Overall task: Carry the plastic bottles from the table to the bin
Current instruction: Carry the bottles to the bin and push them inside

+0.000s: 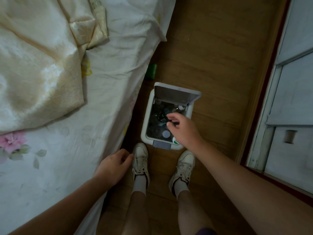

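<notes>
1. Step in hand: drop-off at the bin (144, 128), judged from the right hand (183, 128) poised over the open mouth, with the lid (176, 94) raised at the far side.
2. Bottles (162, 116): inside the bin. Clear bodies and pale caps visible in the dark interior; count not readable.
3. Right hand: above the near right part of the bin mouth, palm down. Fingers loosely bent and slightly spread, nothing gripped. Forearm reaching in from the near right of the bin.
4. Left hand (115, 164): low, near and to the left of the bin, beside the edge of the bed (67, 116). Fingers loosely curled, holding nothing.
5. Left shoe (140, 158): planted just short of the bin, toe beside the grey pedal (162, 145). Contact with the pedal not clear.
6. Next move, as a judgement: lift the right hand clear of the bin rim, turn away from the bin and go to the table (not in view) for any remaining bottles.
7. Caution: clear the fingers from the bin mouth before letting the lid fall.
</notes>
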The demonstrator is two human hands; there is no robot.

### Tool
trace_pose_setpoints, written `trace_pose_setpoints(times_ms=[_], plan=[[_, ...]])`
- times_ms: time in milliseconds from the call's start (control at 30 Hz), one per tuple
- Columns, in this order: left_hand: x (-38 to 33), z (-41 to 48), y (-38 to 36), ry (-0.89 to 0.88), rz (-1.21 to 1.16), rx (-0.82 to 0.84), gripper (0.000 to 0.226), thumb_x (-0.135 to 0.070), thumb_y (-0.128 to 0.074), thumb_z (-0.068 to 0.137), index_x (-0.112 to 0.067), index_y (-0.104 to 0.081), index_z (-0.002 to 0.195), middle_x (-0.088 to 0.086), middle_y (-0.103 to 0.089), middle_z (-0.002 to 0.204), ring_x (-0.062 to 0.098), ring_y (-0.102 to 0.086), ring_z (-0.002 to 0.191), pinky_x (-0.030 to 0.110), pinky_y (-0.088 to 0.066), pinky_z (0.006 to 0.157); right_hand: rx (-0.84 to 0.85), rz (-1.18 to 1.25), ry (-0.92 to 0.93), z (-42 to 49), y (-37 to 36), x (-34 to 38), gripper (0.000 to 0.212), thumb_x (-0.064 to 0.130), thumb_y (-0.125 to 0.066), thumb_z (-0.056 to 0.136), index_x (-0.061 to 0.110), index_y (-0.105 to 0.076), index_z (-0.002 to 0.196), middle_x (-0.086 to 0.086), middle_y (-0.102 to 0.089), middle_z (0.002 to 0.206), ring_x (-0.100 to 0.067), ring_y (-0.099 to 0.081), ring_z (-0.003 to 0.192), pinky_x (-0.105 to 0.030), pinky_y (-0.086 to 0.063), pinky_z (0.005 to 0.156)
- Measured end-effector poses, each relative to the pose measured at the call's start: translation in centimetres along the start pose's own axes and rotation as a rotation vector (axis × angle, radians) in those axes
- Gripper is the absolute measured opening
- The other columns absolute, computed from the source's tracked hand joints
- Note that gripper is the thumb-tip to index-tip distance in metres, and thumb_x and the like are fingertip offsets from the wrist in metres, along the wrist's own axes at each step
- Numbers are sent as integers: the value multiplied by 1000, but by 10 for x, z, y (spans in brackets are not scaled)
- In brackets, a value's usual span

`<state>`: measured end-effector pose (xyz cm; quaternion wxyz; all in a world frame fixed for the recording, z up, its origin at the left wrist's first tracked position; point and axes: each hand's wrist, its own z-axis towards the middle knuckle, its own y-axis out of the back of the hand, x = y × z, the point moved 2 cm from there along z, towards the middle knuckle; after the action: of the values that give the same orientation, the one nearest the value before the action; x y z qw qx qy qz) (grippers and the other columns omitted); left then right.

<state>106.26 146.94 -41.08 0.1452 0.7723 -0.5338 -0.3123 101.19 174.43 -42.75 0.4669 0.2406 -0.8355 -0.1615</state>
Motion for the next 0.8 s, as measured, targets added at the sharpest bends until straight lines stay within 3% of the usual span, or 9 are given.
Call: trace_pose_setpoints(times_ms=[200, 300, 467, 567, 700, 800], plan=[[-19, -26, 10, 46, -114, -37, 27, -54, -45, 98, -34, -63, 97, -10, -68, 85, 7, -64, 77, 31, -54, 71, -83, -44, 249, -9, 78, 61, 36, 23, -59, 98, 23, -59, 134, 15, -59, 123, 5, -55, 109, -8, -48, 85], [-25, -38, 13, 56, -159, -74, 25, -54, -47, 97, -35, -63, 99, -12, -68, 85, 5, -64, 77, 31, -54, 73, -127, -133, 271, -5, 98, 75, 36, 27, -58, 98, 24, -58, 134, 11, -59, 123, -3, -53, 113, -19, -49, 89], [-17, -49, 14, 59, -178, -59, 21, -54, -44, 99, -40, -59, 95, -12, -67, 88, 4, -63, 80, 27, -48, 69, -67, -371, 123, 3, 96, 59, 50, 30, -61, 95, 22, -50, 143, 4, -56, 132, -15, -49, 126, -36, -47, 102], [-5, -49, 11, 53, -175, -39, 21, -53, -44, 99, -38, -60, 97, -11, -67, 89, 4, -64, 80, 24, -45, 65, -37, -367, 102, -7, 79, 45, 45, 33, -60, 95, 23, -55, 139, 5, -57, 129, -14, -50, 122, -36, -49, 99], [17, -44, 2, 23, -137, -13, 22, -50, -45, 100, -34, -60, 97, -9, -67, 87, 6, -63, 78, 23, -43, 62, 24, -388, 78, -36, 30, 15, 38, 29, -60, 96, 18, -62, 131, 3, -57, 126, -13, -51, 118, -26, -41, 93], [39, -36, -7, -4, -136, 17, 24, -52, -45, 99, -35, -62, 101, -9, -68, 92, 6, -64, 81, 24, -46, 65, 69, -413, 45, -58, -19, -19, 41, 25, -60, 96, 14, -60, 135, -2, -53, 138, -18, -46, 131, -33, -40, 109]])
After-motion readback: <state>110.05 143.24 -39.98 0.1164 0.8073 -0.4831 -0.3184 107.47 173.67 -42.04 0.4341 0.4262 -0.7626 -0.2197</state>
